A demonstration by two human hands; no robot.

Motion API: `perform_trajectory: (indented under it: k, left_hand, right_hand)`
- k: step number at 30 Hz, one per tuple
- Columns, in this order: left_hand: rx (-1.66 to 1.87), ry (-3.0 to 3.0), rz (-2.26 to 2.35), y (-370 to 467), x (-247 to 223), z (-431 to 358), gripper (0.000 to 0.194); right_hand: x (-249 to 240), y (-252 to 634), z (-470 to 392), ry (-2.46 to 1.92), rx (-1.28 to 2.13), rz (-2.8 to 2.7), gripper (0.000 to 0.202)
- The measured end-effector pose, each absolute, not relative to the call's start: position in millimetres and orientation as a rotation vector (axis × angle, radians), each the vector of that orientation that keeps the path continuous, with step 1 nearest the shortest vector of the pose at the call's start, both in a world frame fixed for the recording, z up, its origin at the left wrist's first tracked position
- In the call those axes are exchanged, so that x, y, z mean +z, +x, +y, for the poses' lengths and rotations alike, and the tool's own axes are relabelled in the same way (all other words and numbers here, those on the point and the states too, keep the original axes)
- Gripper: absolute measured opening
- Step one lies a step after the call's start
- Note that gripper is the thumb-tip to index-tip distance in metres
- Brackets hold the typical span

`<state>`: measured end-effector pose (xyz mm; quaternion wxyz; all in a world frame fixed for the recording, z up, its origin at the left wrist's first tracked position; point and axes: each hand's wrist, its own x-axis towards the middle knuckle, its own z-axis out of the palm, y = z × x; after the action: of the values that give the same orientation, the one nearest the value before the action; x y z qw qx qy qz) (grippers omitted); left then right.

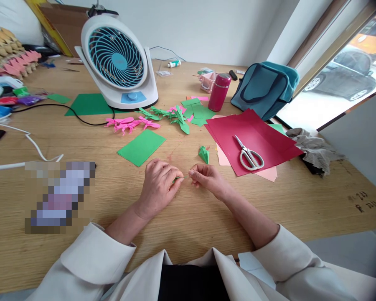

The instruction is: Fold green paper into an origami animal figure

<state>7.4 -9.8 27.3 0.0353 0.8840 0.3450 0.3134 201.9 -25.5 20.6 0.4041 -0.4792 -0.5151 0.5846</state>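
Observation:
My left hand [159, 186] is closed on a small piece of green paper [176, 179], most of it hidden under the fingers. A thin tip of it sticks out toward my right hand [206, 179], whose thumb and fingers pinch at that tip's end. Just beyond my right hand lies a small folded green piece [204, 154]. A flat green sheet [141, 147] rests on the table past my left hand. Farther back are pink folded figures [125, 124] and green folded figures [180, 120].
White scissors [250, 156] lie on red sheets [269, 140] at the right. Behind stand a fan [117, 62], a red bottle [219, 92] and a blue bag [265, 90]. A blurred-out object [61, 196] is at the left.

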Motion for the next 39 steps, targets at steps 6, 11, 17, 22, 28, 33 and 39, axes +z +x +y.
perform_trajectory:
  k: [6,11,17,22,28,33,39]
  left_hand:
    - [1.044,2.660,1.058,7,25,-10,0.010]
    - [1.077,2.655,1.061,6,24,-10,0.010]
    - [1.032,2.687,1.105,6,26,-12,0.010]
    - [0.998,2.714,1.097,6,27,-13,0.010]
    - [0.980,2.703,1.082,8,27,-15,0.009]
    - [1.037,2.588,1.076,9,26,-14,0.010]
    - [1.141,2.196,1.073,8,23,-8,0.012]
  right_hand:
    - [29,199,-32,-1.122,1.007,-1.652,0.014]
    - [30,198,-36,-1.092,0.704,-1.839,0.009]
    - [25,198,-35,-1.042,0.591,-1.931,0.010]
    - [23,197,-36,-1.079,0.481,-2.025,0.012]
    - [23,197,-38,-1.142,0.380,-2.136,0.014]
    - [22,197,-39,-1.128,0.456,-2.092,0.013]
    - [24,200,-35,-1.150,0.557,-1.793,0.013]
